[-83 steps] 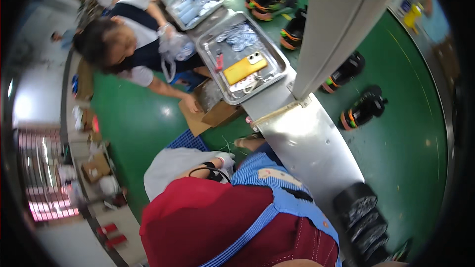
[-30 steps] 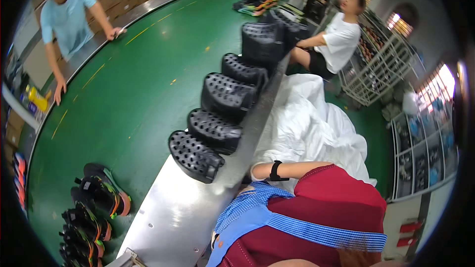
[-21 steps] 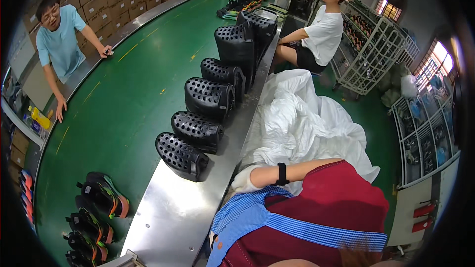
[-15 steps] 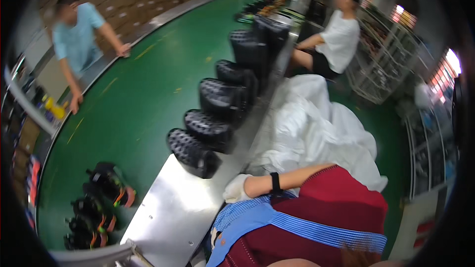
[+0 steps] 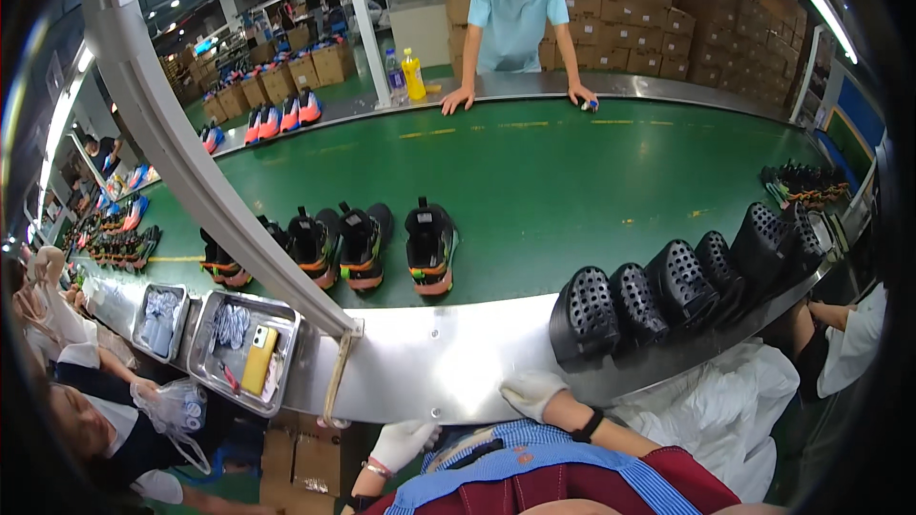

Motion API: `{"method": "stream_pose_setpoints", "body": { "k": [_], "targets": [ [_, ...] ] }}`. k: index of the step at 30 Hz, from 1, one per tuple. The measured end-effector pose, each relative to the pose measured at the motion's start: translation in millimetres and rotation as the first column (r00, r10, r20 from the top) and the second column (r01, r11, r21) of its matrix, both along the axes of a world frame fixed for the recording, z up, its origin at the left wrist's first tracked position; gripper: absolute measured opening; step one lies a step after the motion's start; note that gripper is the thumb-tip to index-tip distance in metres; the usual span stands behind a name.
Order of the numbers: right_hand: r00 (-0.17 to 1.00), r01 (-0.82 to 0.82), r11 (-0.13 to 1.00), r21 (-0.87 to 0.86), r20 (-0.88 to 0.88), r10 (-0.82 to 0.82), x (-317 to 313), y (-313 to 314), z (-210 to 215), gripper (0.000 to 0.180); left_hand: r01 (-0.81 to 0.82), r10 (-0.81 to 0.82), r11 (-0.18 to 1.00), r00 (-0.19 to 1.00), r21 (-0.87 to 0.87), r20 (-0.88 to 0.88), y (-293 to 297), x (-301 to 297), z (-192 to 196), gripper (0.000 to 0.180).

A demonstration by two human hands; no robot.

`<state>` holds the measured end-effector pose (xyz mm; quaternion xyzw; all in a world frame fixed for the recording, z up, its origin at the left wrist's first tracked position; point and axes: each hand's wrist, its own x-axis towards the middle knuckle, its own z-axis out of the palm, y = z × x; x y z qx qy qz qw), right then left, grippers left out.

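Right hand (image 5: 530, 389) gloved, fingers curled, palm resting on steel ledge (image 5: 429, 362), holding nothing. Left hand (image 5: 401, 443) gloved, hung below ledge edge, fingers loosely bent, empty. Nearest work: row of black perforated clogs (image 5: 687, 291) on ledge, just beyond right hand, untouched. Judged idle between pickups; grabbing a clog would need a forward reach. Metal tray (image 5: 208, 362) held yellow phone (image 5: 259, 360) and small parts.
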<state>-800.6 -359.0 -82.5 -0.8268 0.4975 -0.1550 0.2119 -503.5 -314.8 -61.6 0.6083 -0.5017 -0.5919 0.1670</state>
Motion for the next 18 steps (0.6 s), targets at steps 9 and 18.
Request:
{"method": "stream_pose_setpoints", "body": {
  "k": [9, 18],
  "targets": [
    [0.977, 0.089, 0.993, -0.082, 0.199, -0.071, -1, -11, -6, 0.018, 0.385, -0.082, 0.632, 0.896, -0.673, 0.436, -97, -57, 28, 0.033],
    [0.947, 0.251, 0.968, 0.030, 0.200, -0.252, -41, 28, -14, 0.016, 0.504, 0.199, 0.400, 0.768, -0.766, 0.609, -226, -77, 64, 0.040]
  ]
}}
